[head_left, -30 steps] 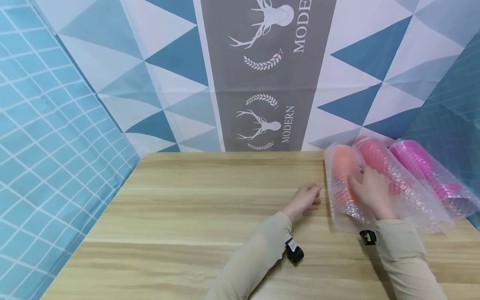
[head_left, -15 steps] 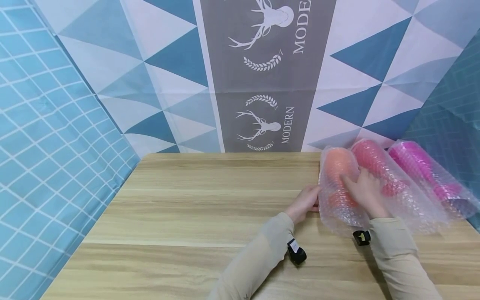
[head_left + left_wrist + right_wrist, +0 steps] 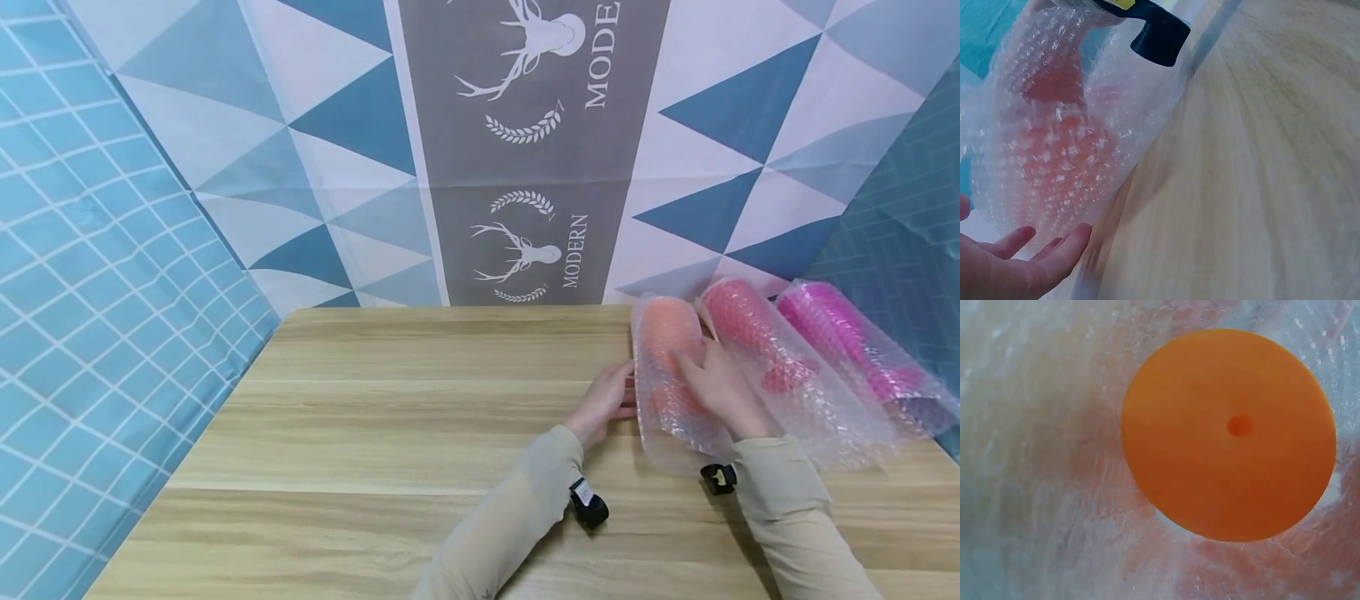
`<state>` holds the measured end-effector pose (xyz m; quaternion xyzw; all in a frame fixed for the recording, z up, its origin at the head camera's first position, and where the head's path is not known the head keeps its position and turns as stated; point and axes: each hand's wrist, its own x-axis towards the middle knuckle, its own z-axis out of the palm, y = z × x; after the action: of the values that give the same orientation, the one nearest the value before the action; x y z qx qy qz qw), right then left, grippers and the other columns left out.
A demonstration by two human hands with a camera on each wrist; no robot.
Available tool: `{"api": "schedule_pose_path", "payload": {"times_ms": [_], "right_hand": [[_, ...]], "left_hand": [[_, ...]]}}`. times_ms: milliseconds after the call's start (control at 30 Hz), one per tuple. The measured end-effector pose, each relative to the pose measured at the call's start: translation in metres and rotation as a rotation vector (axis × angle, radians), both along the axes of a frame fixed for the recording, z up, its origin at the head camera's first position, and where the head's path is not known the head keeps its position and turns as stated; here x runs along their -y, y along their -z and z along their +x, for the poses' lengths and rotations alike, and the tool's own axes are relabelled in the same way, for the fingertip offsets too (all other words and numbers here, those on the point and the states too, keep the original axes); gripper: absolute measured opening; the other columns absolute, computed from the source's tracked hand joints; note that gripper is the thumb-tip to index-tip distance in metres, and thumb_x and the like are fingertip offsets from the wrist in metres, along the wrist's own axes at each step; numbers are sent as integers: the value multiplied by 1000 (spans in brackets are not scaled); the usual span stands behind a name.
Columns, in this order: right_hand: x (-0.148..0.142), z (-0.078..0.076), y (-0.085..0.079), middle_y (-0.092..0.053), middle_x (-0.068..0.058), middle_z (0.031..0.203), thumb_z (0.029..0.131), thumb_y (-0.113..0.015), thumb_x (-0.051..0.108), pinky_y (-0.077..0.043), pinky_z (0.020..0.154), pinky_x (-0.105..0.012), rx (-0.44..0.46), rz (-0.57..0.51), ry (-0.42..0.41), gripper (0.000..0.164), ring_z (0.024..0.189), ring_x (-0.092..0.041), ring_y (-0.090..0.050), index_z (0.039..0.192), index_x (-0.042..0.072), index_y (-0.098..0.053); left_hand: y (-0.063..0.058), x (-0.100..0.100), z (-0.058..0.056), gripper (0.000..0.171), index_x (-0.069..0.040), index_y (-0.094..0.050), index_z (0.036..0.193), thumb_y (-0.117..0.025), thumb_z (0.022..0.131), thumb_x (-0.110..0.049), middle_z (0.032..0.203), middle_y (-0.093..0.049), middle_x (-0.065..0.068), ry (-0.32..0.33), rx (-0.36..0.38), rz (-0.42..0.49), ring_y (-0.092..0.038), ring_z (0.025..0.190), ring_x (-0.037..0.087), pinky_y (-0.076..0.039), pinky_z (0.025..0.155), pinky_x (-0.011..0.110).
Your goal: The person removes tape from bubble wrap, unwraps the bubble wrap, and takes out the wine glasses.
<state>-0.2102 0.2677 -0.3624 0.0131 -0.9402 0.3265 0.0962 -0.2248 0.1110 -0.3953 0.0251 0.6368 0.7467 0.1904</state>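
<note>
A clear bubble-wrap bag [image 3: 667, 437] holds an orange dumbbell-shaped thing [image 3: 670, 325], lying on the table toward the right. My right hand [image 3: 722, 383] grips this bag from its right side, thumb on top and the other fingers down beside it. Along the bag's left edge, my left hand [image 3: 602, 402] touches the wrap; the left wrist view shows its fingers [image 3: 1063, 259] slightly bent and spread at the bag. Through the bag's mouth, the right wrist view shows the orange thing's round flat end [image 3: 1229, 481] with a small central hole.
Two similar bubble-wrap bags lie to the right, one with a red thing [image 3: 738, 308] and one with a magenta thing [image 3: 832, 321]. They reach the wooden table's [image 3: 375, 433] right edge. A patterned cloth [image 3: 517, 158] hangs behind the table.
My right hand and the orange thing's bag have shifted left, away from the red one. My left hand has come into contact with the bag's left edge.
</note>
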Motion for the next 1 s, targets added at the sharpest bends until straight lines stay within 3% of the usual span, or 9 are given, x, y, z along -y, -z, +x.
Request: {"api": "schedule_pose_path", "payload": {"times_ms": [133,333,633,867,1000], "right_hand": [[3,1,-1,-28,-42,132,95,-36,43,-28,95,-63,-15,-6,-13,74,119,-56,-31,144,-3,-4],[10,2,-3,-36,-42,126,94,-34,49,-36,87,-62,-4,88,22,76,111,-55,-40,138,-11,-22],[25,3,-7,-19,-45,133,95,-34,44,-28,96,-63,141,-124,-19,79,120,-57,-26,137,-17,-6],[35,4,-8,-19,-42,135,95,-33,46,-27,99,-61,200,-188,-39,79,123,-54,-25,139,-14,-7],[41,5,-7,-21,-40,136,95,-33,46,-26,101,-59,206,-246,-56,78,124,-52,-25,139,-13,-8]], "left_hand": [[1,3,-2,33,-7,-55,107,-41,92,-32,94,-65,8,1,-7,4,-64,84,21,-53,75,36],[2,7,-4,27,-7,-55,103,-42,93,-29,88,-65,6,1,-13,9,-62,75,15,-53,71,33],[2,21,-5,24,-4,-52,99,-52,89,-26,79,-62,5,-11,4,39,-58,65,11,-54,69,33],[1,37,-6,59,-7,-33,136,-56,87,-28,97,-62,11,-5,1,15,-61,79,18,-53,76,36],[1,46,-9,61,-9,-34,138,-56,86,-31,102,-60,10,32,-16,-24,-60,83,17,-52,78,36]]}}
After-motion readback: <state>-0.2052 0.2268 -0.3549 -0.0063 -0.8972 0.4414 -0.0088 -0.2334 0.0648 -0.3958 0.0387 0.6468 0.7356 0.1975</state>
